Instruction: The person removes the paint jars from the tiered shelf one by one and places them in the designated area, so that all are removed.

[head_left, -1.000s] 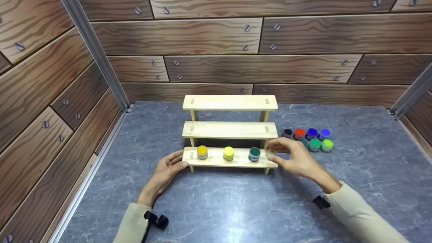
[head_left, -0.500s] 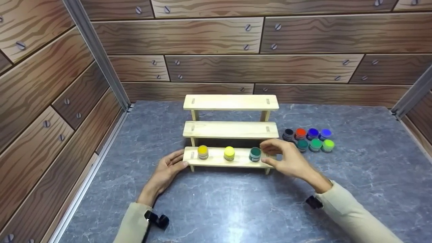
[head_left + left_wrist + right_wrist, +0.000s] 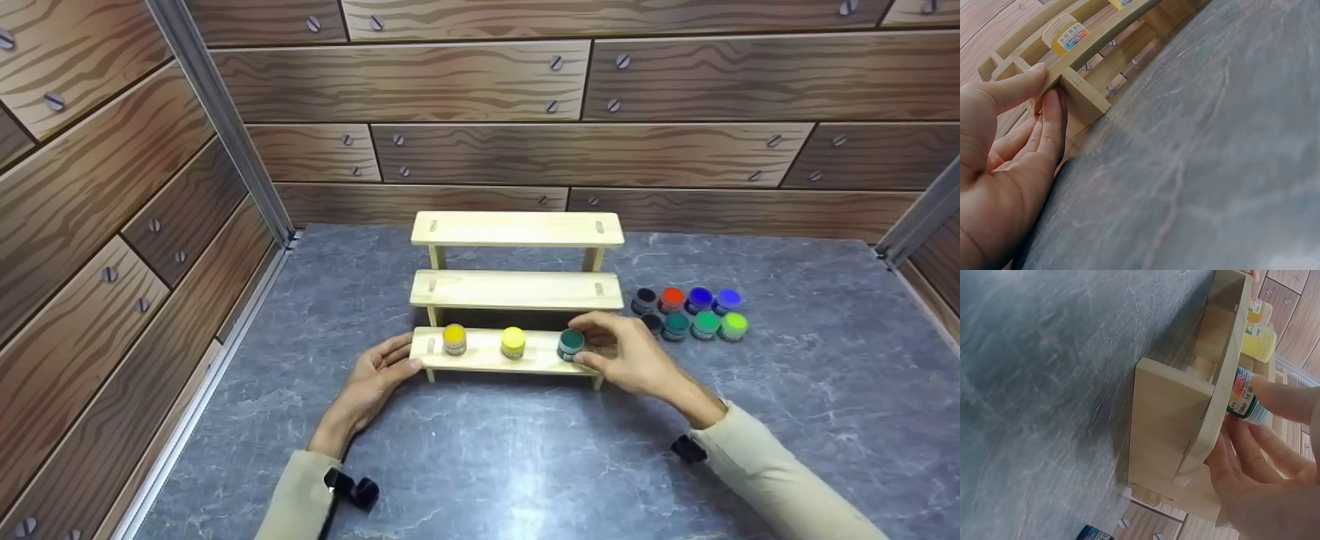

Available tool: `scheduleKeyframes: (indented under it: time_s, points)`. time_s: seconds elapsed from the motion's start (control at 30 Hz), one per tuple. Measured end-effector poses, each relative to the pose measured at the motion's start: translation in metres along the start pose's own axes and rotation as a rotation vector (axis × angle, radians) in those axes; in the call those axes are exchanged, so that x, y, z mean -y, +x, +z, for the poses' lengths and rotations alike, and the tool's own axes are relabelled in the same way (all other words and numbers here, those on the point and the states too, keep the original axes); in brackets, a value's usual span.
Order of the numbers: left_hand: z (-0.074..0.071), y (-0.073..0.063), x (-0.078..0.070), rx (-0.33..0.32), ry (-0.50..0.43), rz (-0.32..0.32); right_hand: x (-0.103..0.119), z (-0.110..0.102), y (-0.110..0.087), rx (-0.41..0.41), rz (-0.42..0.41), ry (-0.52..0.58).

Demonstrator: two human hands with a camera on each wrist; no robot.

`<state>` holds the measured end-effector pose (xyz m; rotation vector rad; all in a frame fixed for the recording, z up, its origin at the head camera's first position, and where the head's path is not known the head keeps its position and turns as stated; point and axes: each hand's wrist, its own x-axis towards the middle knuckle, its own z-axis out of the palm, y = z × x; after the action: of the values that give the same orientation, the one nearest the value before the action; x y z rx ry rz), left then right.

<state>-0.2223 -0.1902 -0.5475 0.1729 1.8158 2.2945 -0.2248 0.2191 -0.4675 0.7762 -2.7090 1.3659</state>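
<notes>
A pale wooden three-step rack (image 3: 517,289) stands on the grey table. My left hand (image 3: 369,388) pinches the left end of its lowest step; in the left wrist view the thumb lies on top and the fingers curl underneath. On that step sit an orange-yellow paint jar (image 3: 454,340), a bright yellow jar (image 3: 513,343) and a dark green paint jar (image 3: 571,343). My right hand (image 3: 636,358) holds the dark green jar at the step's right end. Its thumb is against the jar's near side in the right wrist view, with fingers behind.
Right of the rack, several paint jars stand in two close rows on the table, among them a red jar (image 3: 671,299), a blue one (image 3: 700,298) and a lime green one (image 3: 733,325). Wood-patterned walls (image 3: 480,82) rise at the back and sides.
My right hand has moved left from the step's right end, and its thumb and fingers have closed on the dark green jar. The left hand keeps its place on the rack.
</notes>
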Motion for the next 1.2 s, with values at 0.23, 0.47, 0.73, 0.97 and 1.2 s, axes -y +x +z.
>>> scheduleKeyframes:
  time_s: [0.23, 0.47, 0.73, 0.97, 1.2]
  points:
    - [0.001, 0.001, 0.002, -0.008, -0.009, 0.000, 0.000, 0.002, -0.001, -0.002, -0.010, 0.007]
    - [0.002, 0.000, 0.001, -0.009, 0.001, 0.004, -0.001, -0.004, -0.008, -0.018, -0.037, -0.026]
    - [0.002, -0.001, -0.001, -0.014, 0.009, -0.002, -0.006, -0.021, -0.020, -0.053, -0.019, -0.057]
    - [0.000, -0.001, -0.001, -0.023, 0.013, -0.015, -0.011, -0.035, -0.030, -0.085, 0.018, -0.092]
    - [0.000, 0.000, -0.001, -0.017, 0.014, -0.013, -0.019, -0.047, -0.038, -0.118, 0.064, -0.116]
